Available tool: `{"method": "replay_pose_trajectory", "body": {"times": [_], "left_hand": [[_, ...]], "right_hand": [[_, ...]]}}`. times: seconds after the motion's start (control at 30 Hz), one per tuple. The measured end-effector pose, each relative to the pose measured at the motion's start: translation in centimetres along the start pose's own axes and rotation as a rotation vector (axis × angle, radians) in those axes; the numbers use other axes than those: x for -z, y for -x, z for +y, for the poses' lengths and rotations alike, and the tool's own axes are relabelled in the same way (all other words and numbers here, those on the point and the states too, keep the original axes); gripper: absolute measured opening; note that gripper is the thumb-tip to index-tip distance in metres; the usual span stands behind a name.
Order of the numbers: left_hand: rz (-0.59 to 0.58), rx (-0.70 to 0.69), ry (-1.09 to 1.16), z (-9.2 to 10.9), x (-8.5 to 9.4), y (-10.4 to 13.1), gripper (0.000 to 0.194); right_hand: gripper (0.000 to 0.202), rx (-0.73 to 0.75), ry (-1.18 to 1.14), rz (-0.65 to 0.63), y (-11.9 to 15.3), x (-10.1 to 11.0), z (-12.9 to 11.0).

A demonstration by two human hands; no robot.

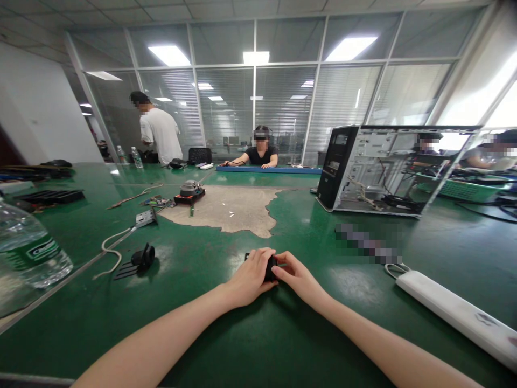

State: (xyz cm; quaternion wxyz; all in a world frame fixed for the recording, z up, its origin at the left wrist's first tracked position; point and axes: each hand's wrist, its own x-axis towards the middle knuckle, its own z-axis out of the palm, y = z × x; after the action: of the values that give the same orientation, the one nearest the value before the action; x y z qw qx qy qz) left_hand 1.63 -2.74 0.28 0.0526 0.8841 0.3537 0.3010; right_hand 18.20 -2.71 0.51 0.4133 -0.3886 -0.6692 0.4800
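Both of my hands meet at a small black part [270,269] over the green tabletop [202,334]. My left hand [254,275] wraps over its top and left side, hiding most of it. From the right, my right hand [291,271] pinches the part's edge between thumb and fingers. What kind of part it is, I cannot make out. To the left lies a black plastic piece [139,260] with a round end and several prongs. A metal bracket [145,217] with a pale cable rests beyond that.
An open computer case [343,172] stands at the back right, and a white power strip [452,310] lies at right. A water bottle [32,248] is at far left. A heatsink fan [189,189] sits on the bare patch [234,213]. A person [262,153] sits opposite.
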Motion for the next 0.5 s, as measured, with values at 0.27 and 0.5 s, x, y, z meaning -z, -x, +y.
{"method": "replay_pose_trajectory", "body": {"times": [0.27, 0.5], "left_hand": [[0.003, 0.002, 0.001, 0.0, -0.08, -0.02, 0.061], [-0.003, -0.003, -0.013, -0.16, -0.25, 0.01, 0.062]], "right_hand": [[0.021, 0.026, -0.03, 0.02, -0.1, -0.1, 0.38], [0.02, 0.0, 0.049, 0.006, -0.06, -0.12, 0.48]]}}
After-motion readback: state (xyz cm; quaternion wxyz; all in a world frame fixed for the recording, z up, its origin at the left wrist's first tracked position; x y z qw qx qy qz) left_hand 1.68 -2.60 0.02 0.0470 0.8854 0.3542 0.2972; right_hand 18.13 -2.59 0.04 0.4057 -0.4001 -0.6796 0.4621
